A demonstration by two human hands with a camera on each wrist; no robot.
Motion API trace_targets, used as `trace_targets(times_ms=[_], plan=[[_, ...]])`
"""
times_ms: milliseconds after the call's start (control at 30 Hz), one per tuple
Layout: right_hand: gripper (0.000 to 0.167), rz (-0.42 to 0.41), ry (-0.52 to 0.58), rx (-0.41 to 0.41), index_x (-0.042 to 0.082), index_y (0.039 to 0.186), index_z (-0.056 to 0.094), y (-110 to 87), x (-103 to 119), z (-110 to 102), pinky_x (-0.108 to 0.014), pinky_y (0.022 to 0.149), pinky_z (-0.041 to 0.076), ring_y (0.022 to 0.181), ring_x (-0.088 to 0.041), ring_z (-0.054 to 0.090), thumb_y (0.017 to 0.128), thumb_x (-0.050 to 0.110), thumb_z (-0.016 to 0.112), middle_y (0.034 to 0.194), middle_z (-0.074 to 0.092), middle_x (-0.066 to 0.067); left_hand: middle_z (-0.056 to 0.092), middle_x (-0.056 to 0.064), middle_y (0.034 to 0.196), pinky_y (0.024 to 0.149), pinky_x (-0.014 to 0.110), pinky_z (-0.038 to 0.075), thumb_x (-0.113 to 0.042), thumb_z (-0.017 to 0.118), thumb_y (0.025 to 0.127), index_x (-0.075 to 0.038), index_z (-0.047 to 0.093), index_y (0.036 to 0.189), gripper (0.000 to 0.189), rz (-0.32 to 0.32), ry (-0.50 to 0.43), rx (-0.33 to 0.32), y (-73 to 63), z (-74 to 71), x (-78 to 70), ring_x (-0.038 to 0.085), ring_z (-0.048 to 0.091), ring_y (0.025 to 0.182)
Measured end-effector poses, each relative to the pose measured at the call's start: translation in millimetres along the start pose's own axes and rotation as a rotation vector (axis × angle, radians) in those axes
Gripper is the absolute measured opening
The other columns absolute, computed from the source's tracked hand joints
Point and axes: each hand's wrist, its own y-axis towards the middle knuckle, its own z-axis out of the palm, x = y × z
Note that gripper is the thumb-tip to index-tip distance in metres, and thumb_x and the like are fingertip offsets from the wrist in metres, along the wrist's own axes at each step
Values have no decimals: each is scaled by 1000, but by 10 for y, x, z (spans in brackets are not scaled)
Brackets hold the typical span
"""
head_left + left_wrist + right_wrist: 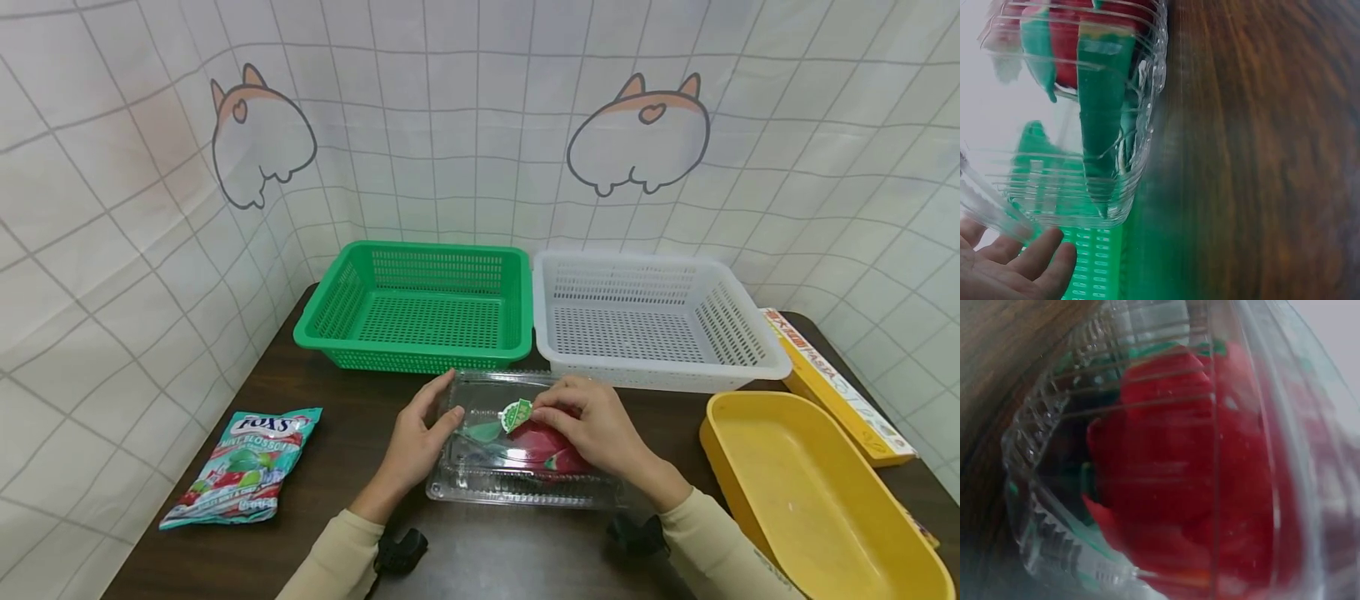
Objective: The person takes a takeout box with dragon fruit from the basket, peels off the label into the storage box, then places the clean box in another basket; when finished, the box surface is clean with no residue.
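A clear plastic clamshell box lies on the table in front of the person, with a red fruit with green leafy scales, like a dragon fruit, inside. On top of the box, the right hand pinches a round green-and-white sticker between thumb and fingers. The left hand holds the box's left end, its thumb over the lid edge. In the left wrist view the fingers lie by the box's corner, below long green scales. The right hand is outside the right wrist view.
Behind the box stand a green basket and a white basket. A yellow tray sits at the right, with a yellow-and-white carton beyond it. A teal candy bag lies at the left.
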Motion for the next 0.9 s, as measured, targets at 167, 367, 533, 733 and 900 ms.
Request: trace_targets(times_ms=[167,367,533,733,900], plan=[[11,-59,0,-63,19,86,77,-12,6,27,-25,62,44,79,-7,56,79,12,81,85,65,14,43,9,150,105,55,38,-12,61,97,-12,45,147,52,-5,-2,-12,1,6,0,29,42,136],[10,-18,88,-102,20,87,76,-24,-6,20,-25,61,45,75,-9,55,84,11,77,87,65,12,41,19,149,104,59,36,-3,58,96,-2,43,146,52,-24,-14,-8,-21,2,-163,38,40,136],[10,25,146,-127,20,89,75,-63,21,-32,-24,59,44,71,-11,52,87,11,74,87,66,9,40,22,149,105,59,36,-4,57,97,2,42,146,51,-41,2,21,-51,-17,-367,39,39,136],[8,97,178,-152,7,91,73,-189,294,-302,-23,57,45,68,-14,53,89,0,68,87,68,-5,40,15,151,102,58,40,-9,57,99,-5,42,148,51,-83,14,19,-42,-2,-308,37,40,136],[12,86,169,-157,8,95,74,-372,164,-516,-22,54,44,64,-12,52,88,-1,69,86,68,-7,40,12,152,102,57,39,-14,57,100,-11,42,149,51,-100,28,16,-36,-21,-196,35,40,136]])
